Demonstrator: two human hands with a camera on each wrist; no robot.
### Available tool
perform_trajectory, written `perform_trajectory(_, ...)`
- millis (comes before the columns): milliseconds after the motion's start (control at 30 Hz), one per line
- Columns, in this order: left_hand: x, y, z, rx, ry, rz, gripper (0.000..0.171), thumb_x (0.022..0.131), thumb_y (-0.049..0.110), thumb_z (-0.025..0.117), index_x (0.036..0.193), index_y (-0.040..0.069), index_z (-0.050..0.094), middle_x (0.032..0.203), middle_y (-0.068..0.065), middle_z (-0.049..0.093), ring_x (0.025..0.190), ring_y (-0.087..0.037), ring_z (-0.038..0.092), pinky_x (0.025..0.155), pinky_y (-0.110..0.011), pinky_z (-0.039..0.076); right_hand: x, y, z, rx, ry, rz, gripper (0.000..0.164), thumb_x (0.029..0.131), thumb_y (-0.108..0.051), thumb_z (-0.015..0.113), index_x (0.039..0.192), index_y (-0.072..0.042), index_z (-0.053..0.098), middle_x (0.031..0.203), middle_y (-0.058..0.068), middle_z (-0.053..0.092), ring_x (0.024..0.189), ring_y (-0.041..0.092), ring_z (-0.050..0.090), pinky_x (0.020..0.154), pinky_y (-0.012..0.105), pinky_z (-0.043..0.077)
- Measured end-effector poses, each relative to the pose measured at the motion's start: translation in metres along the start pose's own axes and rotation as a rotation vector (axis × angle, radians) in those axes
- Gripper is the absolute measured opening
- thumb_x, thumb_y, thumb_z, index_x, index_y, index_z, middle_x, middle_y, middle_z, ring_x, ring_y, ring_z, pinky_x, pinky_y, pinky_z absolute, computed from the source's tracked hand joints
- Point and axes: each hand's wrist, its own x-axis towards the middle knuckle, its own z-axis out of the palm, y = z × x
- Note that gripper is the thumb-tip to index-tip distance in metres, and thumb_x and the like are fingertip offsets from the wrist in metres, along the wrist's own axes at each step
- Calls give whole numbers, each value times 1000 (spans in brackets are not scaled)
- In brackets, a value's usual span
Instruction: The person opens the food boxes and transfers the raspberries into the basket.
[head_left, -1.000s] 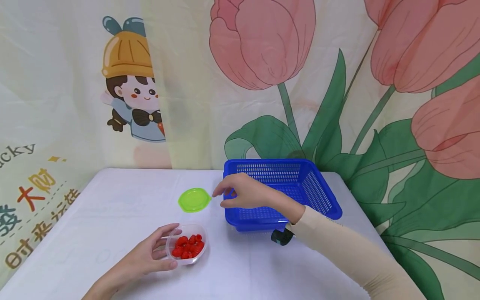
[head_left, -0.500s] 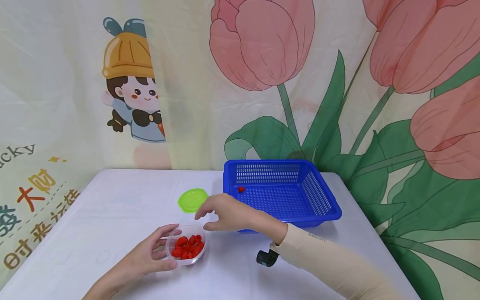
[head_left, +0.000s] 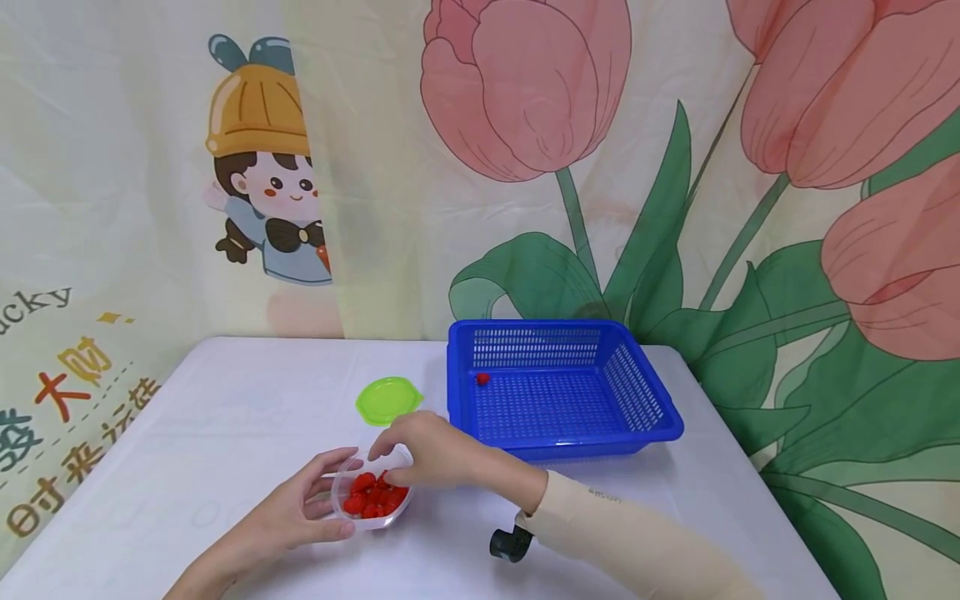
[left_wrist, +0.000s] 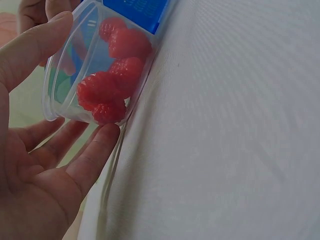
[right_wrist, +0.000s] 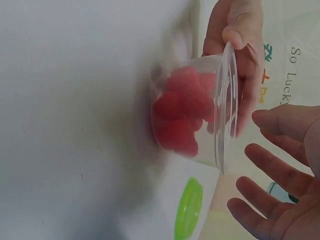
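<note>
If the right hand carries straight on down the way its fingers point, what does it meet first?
Most likely the raspberries in the clear cup: the right hand hangs open over its rim, and the left hand holds the cup's side.

Readable writing stands only on the printed backdrop cloth (head_left: 90,250) behind the counter. At the left edge of the head view, grey Latin letters cut off by the frame read "cky" (head_left: 33,304). Below them, slanting Chinese characters in yellow, red and blue include "大" (head_left: 58,393) and "时来运转" (head_left: 75,467). In the right wrist view, at the right edge, the same cloth shows "So Lucky" (right_wrist: 294,75) turned sideways. A small mark on the sleeve (head_left: 603,497) is too small to read.
</note>
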Motion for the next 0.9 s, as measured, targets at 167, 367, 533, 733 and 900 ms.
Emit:
perform_trajectory(167,-1,1,-1,-16,-11,-1,91,93,10,81,165,10,25,162,-27,37,138,-45,56,99,-20,54,5,-4,8,3,2,-13,26,97,-16,78,123,-16,80,112,-5,78,105,7,67,84,10,46)
perform_trajectory(367,-1,2,-1,-20,-12,-24,92,94,12,81,166,10,24,162,-28,36,138,-47,55,98,-18,53,10,0,19,-26,38,-23,25,95,-15,79,120,-17,81,108,-5,79,97,7,67,82,10,43)
perform_trajectory(533,-1,2,-1,-26,-10,-40,91,94,13,81,165,13,25,164,-26,35,139,-43,55,99,-16,51,11,3,28,-9,49,-1,24,94,-15,80,119,-18,82,107,-7,79,95,4,66,81,10,43)
perform_trajectory(733,-2,3,-1,-26,-15,-23,91,94,11,81,166,12,25,163,-26,35,138,-42,57,100,-16,51,15,4,36,27,45,22,25,94,-15,81,118,-19,81,106,-10,79,98,2,67,83,9,44)
perform_trajectory(900,-1,3,0,-42,-21,-14,91,94,10,80,166,11,24,162,-27,37,136,-32,61,100,-19,53,16,2,41,31,41,40,22,94,-16,82,116,-19,82,105,-11,79,97,2,66,80,8,45)
